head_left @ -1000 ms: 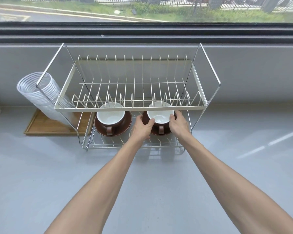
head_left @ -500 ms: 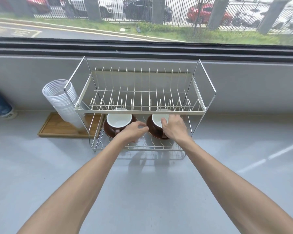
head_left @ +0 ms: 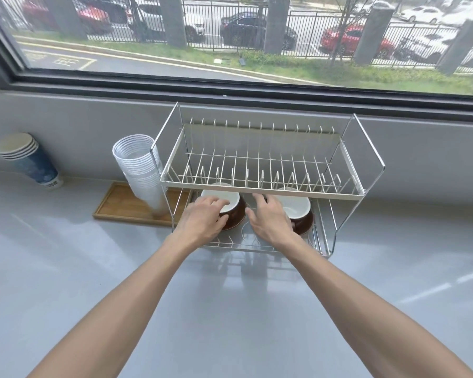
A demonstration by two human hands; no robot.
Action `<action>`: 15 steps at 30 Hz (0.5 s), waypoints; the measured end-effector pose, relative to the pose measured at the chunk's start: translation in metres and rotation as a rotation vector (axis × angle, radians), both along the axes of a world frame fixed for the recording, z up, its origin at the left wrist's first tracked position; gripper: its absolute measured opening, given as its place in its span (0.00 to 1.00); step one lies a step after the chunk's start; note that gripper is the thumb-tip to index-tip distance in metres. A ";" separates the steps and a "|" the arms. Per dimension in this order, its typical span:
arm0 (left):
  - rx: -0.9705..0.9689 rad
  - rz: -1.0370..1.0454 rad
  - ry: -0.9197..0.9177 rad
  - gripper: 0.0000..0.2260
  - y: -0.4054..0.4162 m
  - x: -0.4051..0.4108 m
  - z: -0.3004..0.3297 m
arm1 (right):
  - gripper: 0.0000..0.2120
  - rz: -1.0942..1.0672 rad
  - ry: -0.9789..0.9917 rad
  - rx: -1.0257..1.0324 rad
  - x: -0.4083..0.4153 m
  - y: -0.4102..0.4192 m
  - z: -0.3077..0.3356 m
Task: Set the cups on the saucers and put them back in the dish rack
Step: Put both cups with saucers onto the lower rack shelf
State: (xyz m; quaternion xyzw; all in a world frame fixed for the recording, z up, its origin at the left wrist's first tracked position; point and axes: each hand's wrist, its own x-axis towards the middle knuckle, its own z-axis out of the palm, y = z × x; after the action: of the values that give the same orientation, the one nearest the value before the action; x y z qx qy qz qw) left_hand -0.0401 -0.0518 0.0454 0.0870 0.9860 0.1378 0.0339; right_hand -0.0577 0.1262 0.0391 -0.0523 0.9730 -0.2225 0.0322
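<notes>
Two cups, brown outside and white inside, stand on brown saucers on the lower shelf of the wire dish rack (head_left: 260, 188). My left hand (head_left: 202, 221) lies over the front left rim of the left cup (head_left: 230, 199), fingers spread, thumb by its side. My right hand (head_left: 271, 221) is in the gap between the cups, fingers pointing at the left cup, palm in front of the right cup (head_left: 298, 208). It holds nothing. The left saucer (head_left: 231, 227) and right saucer (head_left: 307, 227) are partly hidden by my hands. The rack's upper shelf holds nothing.
A leaning stack of clear plastic cups (head_left: 139, 165) stands on a wooden tray (head_left: 118, 205) just left of the rack. Stacked blue paper cups (head_left: 30, 159) lean at the far left by the wall. The grey counter (head_left: 230, 309) stretches in front, and a window ledge runs behind.
Both hands let go of the right cup and moved left. My left hand now rests on the left cup, my right hand between the cups. My view tilted up.
</notes>
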 end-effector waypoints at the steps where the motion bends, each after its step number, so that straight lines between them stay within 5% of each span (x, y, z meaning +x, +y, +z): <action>1: -0.002 0.027 0.015 0.20 -0.004 0.000 -0.004 | 0.23 0.004 0.000 -0.009 -0.002 -0.004 -0.003; 6: 0.040 0.151 0.097 0.20 -0.018 -0.008 -0.019 | 0.22 0.000 -0.015 -0.079 -0.011 -0.023 -0.019; 12: 0.558 0.565 -0.095 0.18 -0.019 -0.031 -0.028 | 0.22 -0.126 -0.137 -0.279 -0.026 -0.039 -0.036; 15: 0.629 0.639 -0.164 0.21 -0.019 -0.040 -0.035 | 0.23 -0.167 -0.185 -0.380 -0.031 -0.043 -0.041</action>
State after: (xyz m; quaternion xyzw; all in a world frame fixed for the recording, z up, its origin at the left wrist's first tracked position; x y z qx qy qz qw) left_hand -0.0797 -0.0707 0.0100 -0.2270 0.8676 0.4406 0.0398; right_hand -0.0888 0.0837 -0.0018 0.0440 0.9075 -0.4074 0.0924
